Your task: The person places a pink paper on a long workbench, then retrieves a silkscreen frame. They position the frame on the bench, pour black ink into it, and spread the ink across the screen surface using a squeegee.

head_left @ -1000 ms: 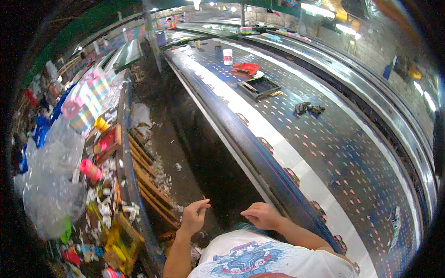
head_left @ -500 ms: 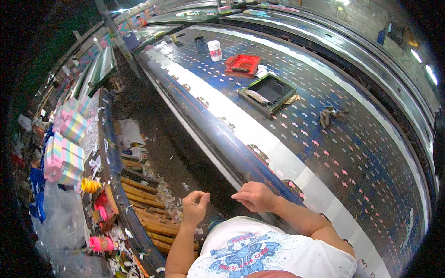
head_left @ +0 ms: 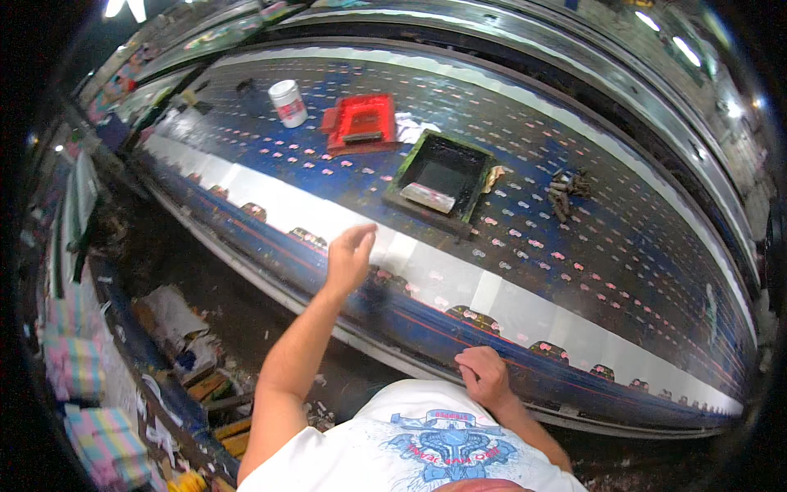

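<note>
1. A worker's left hand (head_left: 351, 258) hovers at the white strip (head_left: 246, 182), fingers partly curled and thumb close by. Nothing shows in its grip, but the palm is hidden, and contact with the strip cannot be told.
2. The right hand (head_left: 485, 375) hangs on the strip's near side, close to the worker's body, fingers bent loosely inward. No object shows in it; its palm, too, is out of sight.
3. The strip runs lengthwise along the worktop (head_left: 615, 238), passing beneath the left hand's place in view. Dark motifs (head_left: 473, 318) with pink marks line its near edge on both sides of that hand.
4. By the look of it, the row of motifs is largely in place along the visible strip. The stretch behind the left hand is partly covered, and the strip's upper part looks plain; whether anything is left to do there cannot be judged.
5. Just beyond the strip sits a black frame (head_left: 453, 164), a pale bar (head_left: 429, 198) lying inside. Neither hand is on it.
6. Farther beyond the strip, toward its left end, stand a red frame (head_left: 365, 111) and a white tub (head_left: 287, 102), with a crumpled cloth (head_left: 416, 129) beside the red frame.
7. A dark bundle (head_left: 568, 193) lies beyond the strip, right of the black frame.
</note>
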Tool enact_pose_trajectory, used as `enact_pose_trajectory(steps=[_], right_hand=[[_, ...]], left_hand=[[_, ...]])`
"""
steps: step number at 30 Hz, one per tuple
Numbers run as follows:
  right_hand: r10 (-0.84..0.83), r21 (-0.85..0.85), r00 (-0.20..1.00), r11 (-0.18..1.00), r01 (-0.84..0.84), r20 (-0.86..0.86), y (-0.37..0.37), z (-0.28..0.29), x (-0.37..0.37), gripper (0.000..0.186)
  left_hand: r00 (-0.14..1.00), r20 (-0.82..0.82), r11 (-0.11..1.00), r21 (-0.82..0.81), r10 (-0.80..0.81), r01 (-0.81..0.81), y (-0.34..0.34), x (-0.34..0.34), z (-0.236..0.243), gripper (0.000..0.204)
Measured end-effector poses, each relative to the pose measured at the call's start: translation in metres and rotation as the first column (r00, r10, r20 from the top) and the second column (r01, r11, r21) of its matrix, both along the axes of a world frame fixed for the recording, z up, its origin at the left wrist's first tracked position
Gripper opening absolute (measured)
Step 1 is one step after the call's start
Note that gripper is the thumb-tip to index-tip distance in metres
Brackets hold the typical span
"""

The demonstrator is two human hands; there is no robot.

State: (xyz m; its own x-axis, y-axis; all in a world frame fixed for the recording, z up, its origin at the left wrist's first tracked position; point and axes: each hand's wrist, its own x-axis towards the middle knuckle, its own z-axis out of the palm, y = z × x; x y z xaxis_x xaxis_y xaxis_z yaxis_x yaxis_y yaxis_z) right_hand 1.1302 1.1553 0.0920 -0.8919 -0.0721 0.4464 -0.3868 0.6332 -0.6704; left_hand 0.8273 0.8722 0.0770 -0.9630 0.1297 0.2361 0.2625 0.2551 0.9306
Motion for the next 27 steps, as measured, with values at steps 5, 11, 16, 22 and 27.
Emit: enact_pose_trajectory(steps=[5, 11, 16, 22, 27], right_hand=[[-0.446, 0.271, 0.887, 0.874, 0.403, 0.119, -0.042, -0.025, 0.024, 0.033], [-0.649, 0.379, 0.757, 0.720, 0.581, 0.071, -0.071, -0.038, 0.013, 0.038], [-0.757, 0.403, 0.652, 0.608, 0.684, 0.035, -0.079, -0.046, 0.006, 0.039], [-0.768, 0.433, 0.641, 0.579, 0.691, 0.003, -0.080, -0.049, 0.000, 0.040], [-0.763, 0.426, 0.646, 0.578, 0.696, -0.019, -0.079, -0.054, 0.006, 0.041]], left_hand=[[0.994, 0.020, 0.991, -0.073, -0.108, 0.109, 0.037, -0.139, -0.039, 0.044], [0.968, 0.020, 0.952, -0.181, -0.249, 0.248, 0.073, -0.237, -0.071, 0.061], [0.919, -0.019, 0.901, -0.204, -0.394, 0.382, 0.110, -0.260, -0.068, 0.067], [0.903, 0.205, 0.926, 0.113, -0.377, 0.361, 0.115, -0.255, -0.053, 0.071], [0.904, 0.052, 0.879, 0.264, -0.424, 0.397, 0.122, -0.216, 0.013, 0.070]])
